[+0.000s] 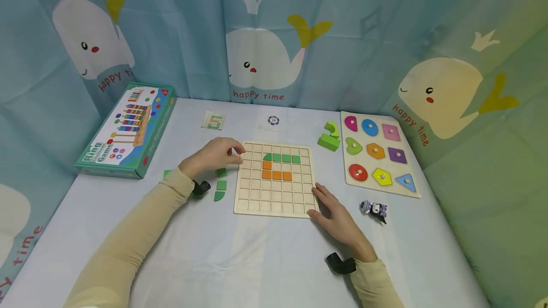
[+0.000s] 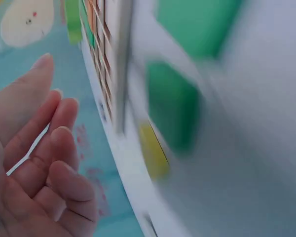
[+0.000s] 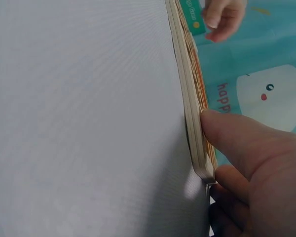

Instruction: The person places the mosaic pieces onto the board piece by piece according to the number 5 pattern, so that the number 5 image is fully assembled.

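Observation:
A wooden grid board (image 1: 274,194) lies in the middle of the table, with a row of green tiles (image 1: 286,158) and orange tiles (image 1: 276,175) set in its cells. My left hand (image 1: 233,153) hovers at the board's upper-left edge. Its fingers (image 2: 54,148) are loosely curled and hold nothing. Loose green tiles (image 1: 220,185) lie on the table just below that hand, and one green tile (image 2: 172,111) is blurred in the left wrist view. My right hand (image 1: 320,198) rests flat at the board's lower-right corner, its thumb (image 3: 237,136) against the board's edge (image 3: 190,98).
A "Ring Game" box (image 1: 126,129) lies at the far left. A shape puzzle (image 1: 378,153) with knobbed pieces lies at the right, green blocks (image 1: 329,137) beside it. A small toy figure (image 1: 374,208), a card (image 1: 213,120) and a round chip (image 1: 273,120) also lie on the table.

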The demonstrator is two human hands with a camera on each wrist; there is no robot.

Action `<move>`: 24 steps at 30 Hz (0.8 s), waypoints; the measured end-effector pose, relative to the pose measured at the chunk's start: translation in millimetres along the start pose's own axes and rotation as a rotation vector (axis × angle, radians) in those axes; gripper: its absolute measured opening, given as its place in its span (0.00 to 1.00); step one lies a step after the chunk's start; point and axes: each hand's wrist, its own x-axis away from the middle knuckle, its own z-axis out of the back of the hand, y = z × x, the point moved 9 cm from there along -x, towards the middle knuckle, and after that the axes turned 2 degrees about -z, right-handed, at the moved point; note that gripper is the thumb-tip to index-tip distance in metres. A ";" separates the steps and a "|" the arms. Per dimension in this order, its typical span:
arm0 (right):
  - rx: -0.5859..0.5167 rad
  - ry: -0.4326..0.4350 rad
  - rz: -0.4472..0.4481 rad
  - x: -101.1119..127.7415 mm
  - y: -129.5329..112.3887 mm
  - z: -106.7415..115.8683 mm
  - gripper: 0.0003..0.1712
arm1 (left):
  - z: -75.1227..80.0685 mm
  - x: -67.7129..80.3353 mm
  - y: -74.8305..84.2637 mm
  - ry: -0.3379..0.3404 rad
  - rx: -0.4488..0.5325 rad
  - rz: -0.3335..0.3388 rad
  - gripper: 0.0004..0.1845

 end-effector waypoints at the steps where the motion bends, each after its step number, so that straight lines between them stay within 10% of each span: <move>1: -0.001 -0.001 0.000 -0.2 -0.2 -0.3 0.41 | 3.8 3.2 -4.9 0.005 -0.010 0.009 0.16; 12: 0.007 0.000 0.000 -0.2 0.1 -0.7 0.41 | 17.9 22.1 -50.2 -0.018 -0.066 0.135 0.21; 24: 0.017 0.001 -0.003 -0.7 2.3 -1.6 0.41 | 12.4 18.4 -52.9 -0.051 -0.086 0.117 0.11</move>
